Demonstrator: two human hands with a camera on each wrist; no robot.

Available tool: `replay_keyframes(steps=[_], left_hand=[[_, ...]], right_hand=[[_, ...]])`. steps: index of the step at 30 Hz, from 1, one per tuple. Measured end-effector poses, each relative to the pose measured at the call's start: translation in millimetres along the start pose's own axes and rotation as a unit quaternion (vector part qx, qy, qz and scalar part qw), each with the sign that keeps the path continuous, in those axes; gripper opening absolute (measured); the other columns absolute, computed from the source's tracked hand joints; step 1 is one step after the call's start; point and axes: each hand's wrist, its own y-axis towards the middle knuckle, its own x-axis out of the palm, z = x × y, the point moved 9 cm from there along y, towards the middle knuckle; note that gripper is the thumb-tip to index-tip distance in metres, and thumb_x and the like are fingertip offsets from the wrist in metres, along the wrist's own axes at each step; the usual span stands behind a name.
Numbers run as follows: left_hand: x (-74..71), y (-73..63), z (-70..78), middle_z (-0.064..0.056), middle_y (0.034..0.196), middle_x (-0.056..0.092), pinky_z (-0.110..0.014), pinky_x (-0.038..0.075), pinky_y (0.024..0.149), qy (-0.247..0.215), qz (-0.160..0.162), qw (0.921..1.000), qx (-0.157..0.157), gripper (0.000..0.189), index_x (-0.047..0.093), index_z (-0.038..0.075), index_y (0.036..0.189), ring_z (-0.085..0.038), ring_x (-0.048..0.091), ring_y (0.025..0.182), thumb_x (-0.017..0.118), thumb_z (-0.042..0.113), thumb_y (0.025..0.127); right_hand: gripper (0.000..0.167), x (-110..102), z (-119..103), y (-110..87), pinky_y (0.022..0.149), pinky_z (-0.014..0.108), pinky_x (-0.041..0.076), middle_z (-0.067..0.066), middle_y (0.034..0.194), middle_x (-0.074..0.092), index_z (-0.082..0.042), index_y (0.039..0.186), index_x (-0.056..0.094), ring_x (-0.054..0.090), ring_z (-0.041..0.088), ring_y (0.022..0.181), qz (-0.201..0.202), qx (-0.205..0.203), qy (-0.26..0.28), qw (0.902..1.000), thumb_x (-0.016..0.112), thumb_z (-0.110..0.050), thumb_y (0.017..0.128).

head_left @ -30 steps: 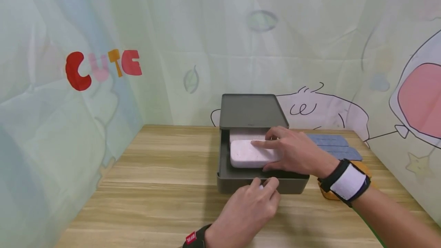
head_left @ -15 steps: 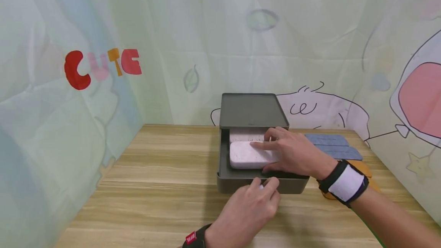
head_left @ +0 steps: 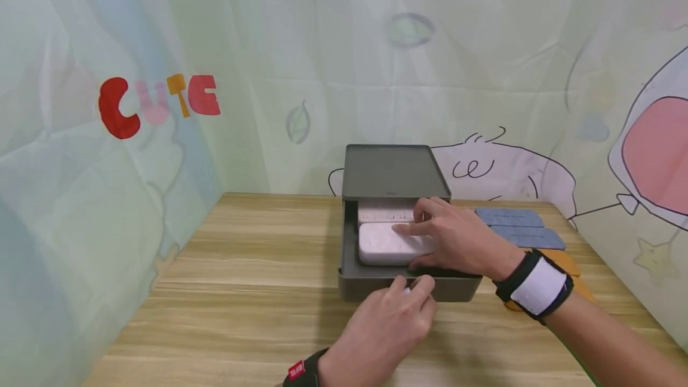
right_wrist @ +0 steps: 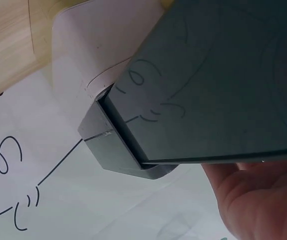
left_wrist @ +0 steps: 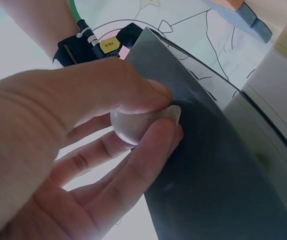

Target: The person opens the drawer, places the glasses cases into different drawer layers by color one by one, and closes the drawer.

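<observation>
White case [head_left: 378, 245] sits gripped between the right fingers [head_left: 412, 229]; left fingers [left_wrist: 146, 160] pinch a round knob [left_wrist: 129, 126].

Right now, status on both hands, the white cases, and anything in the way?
Left hand pinching knob. Right hand gripping front case, inside open drawer. Rear case just behind. Right hand likely blocks shutting.

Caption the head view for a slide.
Left grip pinches the knob of an open gray drawer; right grip holds a white case inside.

Grey box [head_left: 365, 289], white case [head_left: 384, 245]; wood-grain tabletop [head_left: 252, 267]; blue cloths [head_left: 527, 236].
</observation>
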Motion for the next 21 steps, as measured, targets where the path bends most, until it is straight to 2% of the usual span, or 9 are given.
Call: replay_keyframes(steps=[7, 11, 13, 15, 17, 19, 21], left_hand=[[-1.3, -0.4, -1.3, 0.005, 0.106, 0.057, -0.013, 0.048, 0.057, -0.004, 0.006, 1.0, -0.004, 0.007, 0.074, 0.019, 0.099, -0.008, 0.053, 0.071, 0.071, 0.015, 0.094], [-1.9, -1.2, -1.7, 0.005, 0.107, 0.057, -0.013, 0.047, 0.056, -0.005, 0.011, 0.9999, -0.007, 0.008, 0.074, 0.019, 0.099, -0.008, 0.054, 0.071, 0.072, 0.014, 0.092], [-2.4, -1.5, -1.7, 0.005, 0.108, 0.057, -0.013, 0.046, 0.055, -0.005, 0.014, 0.9999, -0.008, 0.009, 0.074, 0.019, 0.099, -0.008, 0.053, 0.07, 0.072, 0.013, 0.092], [-2.9, -1.9, -1.9, 0.005, 0.108, 0.057, -0.013, 0.045, 0.054, -0.003, 0.017, 0.9998, -0.009, 0.01, 0.074, 0.019, 0.099, -0.008, 0.052, 0.069, 0.072, 0.012, 0.091], [-3.2, -2.3, -2.1, 0.005, 0.107, 0.056, -0.013, 0.045, 0.055, 0.001, 0.021, 0.9997, -0.011, 0.012, 0.074, 0.018, 0.1, -0.008, 0.052, 0.068, 0.073, 0.011, 0.089], [-3.6, -2.7, -2.2, 0.005, 0.106, 0.056, -0.013, 0.045, 0.055, 0.004, 0.024, 0.9996, -0.012, 0.014, 0.074, 0.018, 0.1, -0.008, 0.051, 0.068, 0.074, 0.011, 0.088], [-4.3, -3.0, -2.0, 0.005, 0.104, 0.056, -0.013, 0.045, 0.055, 0.006, 0.03, 0.9994, -0.013, 0.013, 0.073, 0.018, 0.098, -0.008, 0.051, 0.068, 0.074, 0.011, 0.088]], right_hand=[[0.064, -1, 2, 0.2, 0.064, 0.022, 0.046, -0.002, 0.102, 0.057, -0.028, 0.128, 0.072, 0.049, 0.009, 0.085, -0.005, 0.005, 0.019, 0.9998, 0.092, -0.045, 0.07], [0.059, -1, 9, -1.9, 0.072, 0.025, 0.049, -0.002, 0.108, 0.058, -0.027, 0.131, 0.07, 0.052, 0.01, 0.091, -0.023, 0.024, 0.061, 0.9976, 0.083, -0.051, 0.079], [0.052, -4, 17, -4.4, 0.073, 0.027, 0.049, -0.001, 0.111, 0.059, -0.024, 0.131, 0.071, 0.053, 0.011, 0.091, -0.014, 0.044, 0.09, 0.9949, 0.078, -0.049, 0.086], [0.041, -10, 27, -6.7, 0.074, 0.03, 0.048, 0.002, 0.111, 0.061, -0.019, 0.127, 0.073, 0.055, 0.014, 0.093, 0.026, 0.064, 0.106, 0.992, 0.074, -0.04, 0.092], [0.031, -18, 41, -10.3, 0.075, 0.034, 0.046, 0.005, 0.11, 0.062, -0.013, 0.122, 0.075, 0.055, 0.018, 0.095, 0.084, 0.092, 0.118, 0.9852, 0.072, -0.029, 0.095], [0.024, -22, 54, -15.3, 0.076, 0.037, 0.045, 0.009, 0.109, 0.062, -0.009, 0.117, 0.076, 0.055, 0.023, 0.097, 0.143, 0.118, 0.119, 0.9754, 0.07, -0.02, 0.097], [0.023, -21, 67, -21.5, 0.079, 0.042, 0.048, 0.013, 0.112, 0.06, -0.006, 0.117, 0.075, 0.057, 0.027, 0.1, 0.18, 0.147, 0.128, 0.9641, 0.068, -0.017, 0.098]])
